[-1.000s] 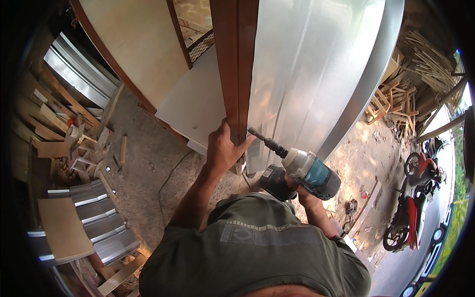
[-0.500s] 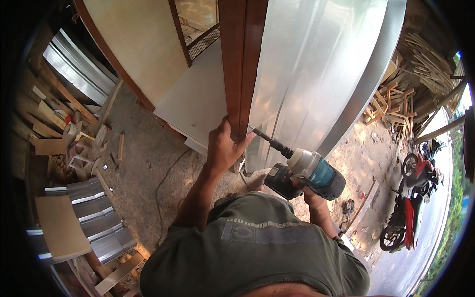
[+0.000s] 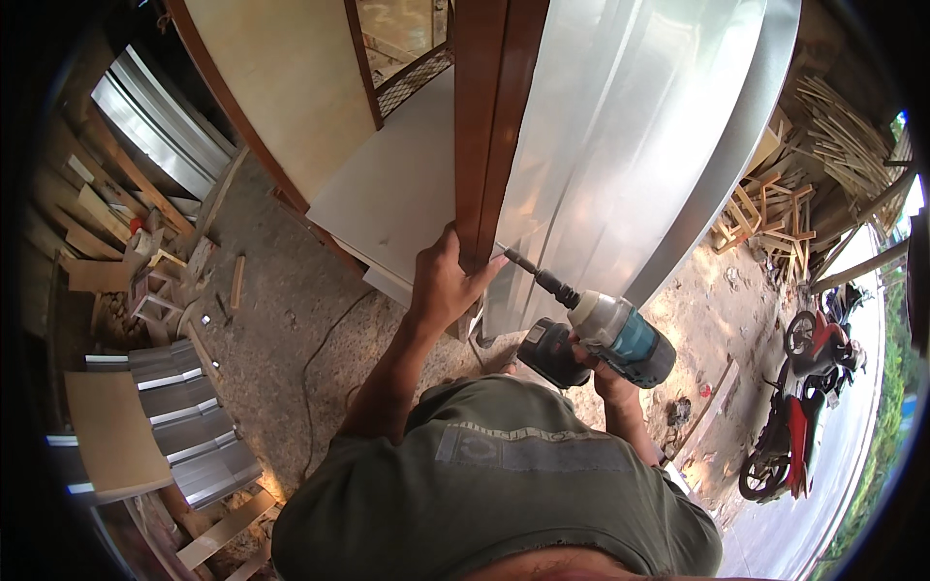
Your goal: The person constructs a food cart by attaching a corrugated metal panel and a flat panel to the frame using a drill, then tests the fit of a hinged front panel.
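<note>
My left hand (image 3: pixel 444 283) is closed round the lower end of a reddish-brown upright post (image 3: pixel 492 145), its thumb reaching across to the right side. In my right hand (image 3: pixel 610 380) is a teal and black cordless impact driver (image 3: pixel 628 341) with a battery at its base. Its long bit points up and left, the tip at the seam between the post and a shiny ribbed metal sheet (image 3: pixel 620 126), beside my left thumb. Whether a screw sits at the tip is too small to tell. Left of the post lies a white panel (image 3: pixel 387 184) inside the cabinet-like frame.
Bent metal sheets (image 3: pixel 199 441) and a tan board (image 3: pixel 114 431) lie at lower left. A dark cable (image 3: pixel 315 358) crosses the rough floor. Wood scraps (image 3: pixel 770 208) are heaped at the right, with red and black motorbikes (image 3: pixel 796 436) beyond.
The framed post and sheet have shifted slightly right in the view. Both hands keep their grip, and the driver's tip stays at the seam.
</note>
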### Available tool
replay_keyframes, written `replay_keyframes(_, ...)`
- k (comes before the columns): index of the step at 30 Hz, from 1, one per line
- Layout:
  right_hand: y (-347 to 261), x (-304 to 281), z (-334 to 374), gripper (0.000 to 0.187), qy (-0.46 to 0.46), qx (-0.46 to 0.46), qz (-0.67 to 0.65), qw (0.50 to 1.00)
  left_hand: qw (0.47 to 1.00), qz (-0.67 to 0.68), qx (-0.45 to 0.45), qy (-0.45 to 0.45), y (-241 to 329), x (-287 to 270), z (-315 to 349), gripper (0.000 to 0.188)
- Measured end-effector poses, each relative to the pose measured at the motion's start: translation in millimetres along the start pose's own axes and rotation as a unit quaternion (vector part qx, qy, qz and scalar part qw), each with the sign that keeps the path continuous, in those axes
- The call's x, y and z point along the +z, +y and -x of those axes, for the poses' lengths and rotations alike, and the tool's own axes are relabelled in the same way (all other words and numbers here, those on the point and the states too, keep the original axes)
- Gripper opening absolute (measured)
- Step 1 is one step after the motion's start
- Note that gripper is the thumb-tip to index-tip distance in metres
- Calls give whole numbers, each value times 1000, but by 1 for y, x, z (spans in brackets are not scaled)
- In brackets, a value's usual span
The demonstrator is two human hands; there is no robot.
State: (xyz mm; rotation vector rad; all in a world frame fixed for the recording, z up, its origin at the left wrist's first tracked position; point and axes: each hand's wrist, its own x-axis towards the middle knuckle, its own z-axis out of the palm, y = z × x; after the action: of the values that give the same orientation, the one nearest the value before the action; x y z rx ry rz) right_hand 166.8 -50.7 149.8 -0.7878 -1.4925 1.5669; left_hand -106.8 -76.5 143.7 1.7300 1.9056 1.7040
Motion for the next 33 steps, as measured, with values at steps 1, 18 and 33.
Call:
replay_keyframes(1, 2, -1, 0, 32, 2, -2, 6, 1000, 1000, -4, 4, 0, 0, 0, 0, 52)
replay_keyframes(18, 21, -11, 6, 44, 18, 12, -53, 998, 996, 68, 9, 64, 8, 8, 2, 75)
replay_keyframes(33, 20, -30, 18, 41, -14, -5, -81, 997, 994, -26, 68, 85, -12, -46, 74, 25)
